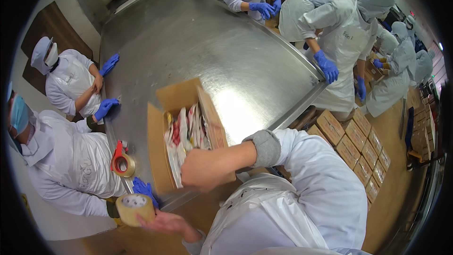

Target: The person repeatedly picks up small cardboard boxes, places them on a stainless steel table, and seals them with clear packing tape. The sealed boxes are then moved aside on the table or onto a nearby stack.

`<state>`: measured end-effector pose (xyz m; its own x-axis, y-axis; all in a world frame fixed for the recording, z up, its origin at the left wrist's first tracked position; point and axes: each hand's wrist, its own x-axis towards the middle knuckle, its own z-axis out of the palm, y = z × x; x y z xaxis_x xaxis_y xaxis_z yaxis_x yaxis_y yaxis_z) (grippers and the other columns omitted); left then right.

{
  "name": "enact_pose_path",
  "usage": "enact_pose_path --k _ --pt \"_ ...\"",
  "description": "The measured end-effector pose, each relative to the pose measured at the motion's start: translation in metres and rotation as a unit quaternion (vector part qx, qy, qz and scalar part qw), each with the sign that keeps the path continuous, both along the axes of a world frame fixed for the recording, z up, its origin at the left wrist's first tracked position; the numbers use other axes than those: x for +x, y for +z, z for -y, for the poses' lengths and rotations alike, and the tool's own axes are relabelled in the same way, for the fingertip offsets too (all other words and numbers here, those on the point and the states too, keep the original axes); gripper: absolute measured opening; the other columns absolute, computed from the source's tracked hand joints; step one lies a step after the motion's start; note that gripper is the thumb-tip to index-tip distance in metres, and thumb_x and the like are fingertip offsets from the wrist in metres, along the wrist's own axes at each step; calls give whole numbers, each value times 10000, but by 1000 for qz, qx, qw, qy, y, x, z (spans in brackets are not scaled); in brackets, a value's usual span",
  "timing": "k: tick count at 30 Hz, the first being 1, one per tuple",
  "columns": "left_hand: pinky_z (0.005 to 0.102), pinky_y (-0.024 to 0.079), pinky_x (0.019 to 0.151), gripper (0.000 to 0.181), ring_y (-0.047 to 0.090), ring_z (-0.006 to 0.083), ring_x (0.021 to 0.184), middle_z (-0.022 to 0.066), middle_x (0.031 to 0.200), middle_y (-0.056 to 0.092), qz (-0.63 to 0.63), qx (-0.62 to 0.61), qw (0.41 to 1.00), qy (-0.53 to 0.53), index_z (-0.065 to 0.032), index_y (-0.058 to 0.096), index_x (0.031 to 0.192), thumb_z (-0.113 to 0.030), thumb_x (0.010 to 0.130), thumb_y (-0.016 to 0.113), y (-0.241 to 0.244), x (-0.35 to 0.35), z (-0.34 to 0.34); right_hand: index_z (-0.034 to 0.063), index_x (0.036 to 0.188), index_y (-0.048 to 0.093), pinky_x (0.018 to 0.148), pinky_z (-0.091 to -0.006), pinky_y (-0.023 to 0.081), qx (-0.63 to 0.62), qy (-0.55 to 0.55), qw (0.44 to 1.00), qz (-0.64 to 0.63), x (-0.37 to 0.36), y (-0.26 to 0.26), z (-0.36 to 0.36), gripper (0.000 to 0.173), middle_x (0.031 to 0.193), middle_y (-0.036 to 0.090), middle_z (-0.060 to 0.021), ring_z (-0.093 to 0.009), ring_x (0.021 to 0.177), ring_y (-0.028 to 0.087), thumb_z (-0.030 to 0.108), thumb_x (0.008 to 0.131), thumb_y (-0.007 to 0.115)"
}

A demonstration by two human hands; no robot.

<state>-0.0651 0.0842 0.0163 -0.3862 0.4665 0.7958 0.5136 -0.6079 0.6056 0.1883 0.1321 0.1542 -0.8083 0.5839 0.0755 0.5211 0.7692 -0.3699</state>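
Note:
My left hand [168,221] grips a wide roll of clear packing tape [131,210] beyond the table's near edge. A cardboard box [159,148] stands on the stainless steel table [170,39] with its top flaps up. Upright inside it are several plastic packets [184,131], white with red and yellow parts. Across the near end of the box lies my right hand [203,170], its fingers curled and slightly blurred. Those fingers point away from me, so whether they pinch a flap or a packet is hidden.
A red tape dispenser [118,156] with a roll sits at the table's left edge. Near it, a co-worker's blue-gloved hand [143,187] is close behind my tape roll. Other gloved workers line both sides. Stacked cartons [354,145] stand on the floor at right.

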Motion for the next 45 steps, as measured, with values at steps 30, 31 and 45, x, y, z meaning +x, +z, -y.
enact_pose_path --k 30,31,45 --pt "305 351 1034 367 464 202 1238 114 1307 521 129 -264 902 -317 -7 513 1299 -40 934 507 76 119 -118 65 1281 521 1105 -547 185 24 -337 820 -463 35 -113 -33 631 1359 379 -305 -445 1308 318 499 830 605" --pt "305 363 1028 363 474 194 1227 106 1311 523 121 -246 904 -328 3 509 1298 -44 938 508 89 112 -100 72 1366 444 1103 -549 185 12 -320 869 -378 36 -127 -23 713 1426 280 -324 -486 1344 232 506 825 609" --pt "372 498 945 785 489 268 1168 136 1301 319 -11 -409 883 -231 -78 342 1402 -76 746 773 36 64 -72 88 1302 545 952 -766 206 105 -371 912 -142 3 -110 -22 531 1439 367 -198 -472 1341 263 461 938 441"
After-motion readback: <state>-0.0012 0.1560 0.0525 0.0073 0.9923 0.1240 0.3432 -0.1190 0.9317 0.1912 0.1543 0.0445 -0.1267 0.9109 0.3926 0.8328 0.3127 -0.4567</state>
